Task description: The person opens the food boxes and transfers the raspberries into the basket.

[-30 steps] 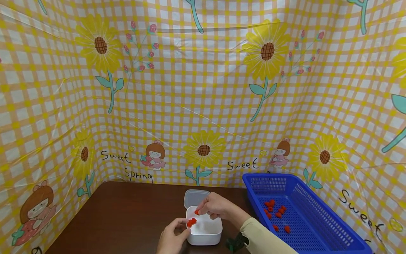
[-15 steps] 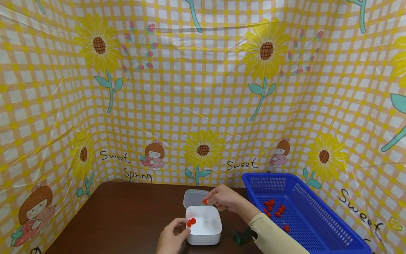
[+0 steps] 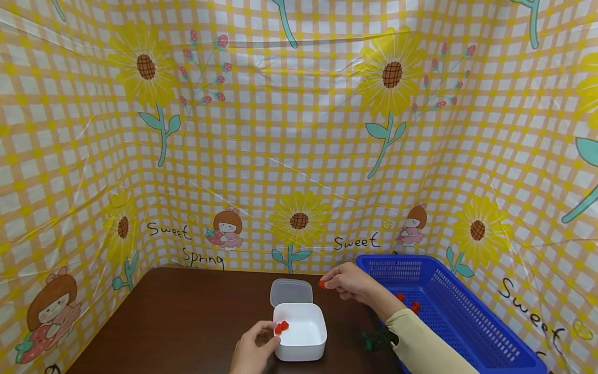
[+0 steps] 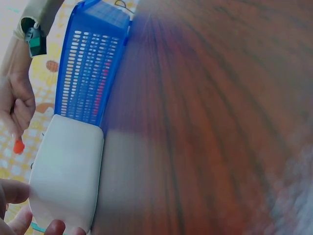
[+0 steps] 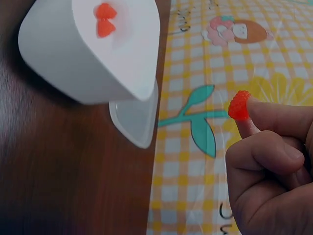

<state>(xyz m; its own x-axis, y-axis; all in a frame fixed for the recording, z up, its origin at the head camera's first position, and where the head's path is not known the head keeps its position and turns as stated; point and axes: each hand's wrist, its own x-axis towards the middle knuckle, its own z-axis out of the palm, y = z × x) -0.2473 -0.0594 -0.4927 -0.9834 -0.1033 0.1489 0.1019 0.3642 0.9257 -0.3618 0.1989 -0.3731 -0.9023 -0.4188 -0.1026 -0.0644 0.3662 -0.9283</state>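
Observation:
My right hand (image 3: pixel 350 281) pinches a red raspberry (image 5: pixel 240 105) between thumb and fingertips, raised behind and to the right of a white square box (image 3: pixel 301 353). With curled fingers and thumb, my left hand (image 3: pixel 254 345) grips the box's left side; its fingertips also show at the bottom of the left wrist view. Inside the box, against its left wall, two raspberries (image 5: pixel 104 20) lie together. Several more raspberries (image 3: pixel 415 307) are in the blue basket (image 3: pixel 467 311), partly hidden behind my right forearm.
A clear lid (image 3: pixel 290 292) lies on the dark wooden table (image 3: pixel 187 311) just behind the box. The blue basket stands on the right, its rim near the wall. Checked yellow cloth (image 3: pixel 299 156) with sunflowers closes off the back and sides.
My right hand has moved from above the box backward and to the right, carrying the raspberry. The left hand and the box have stayed in place.

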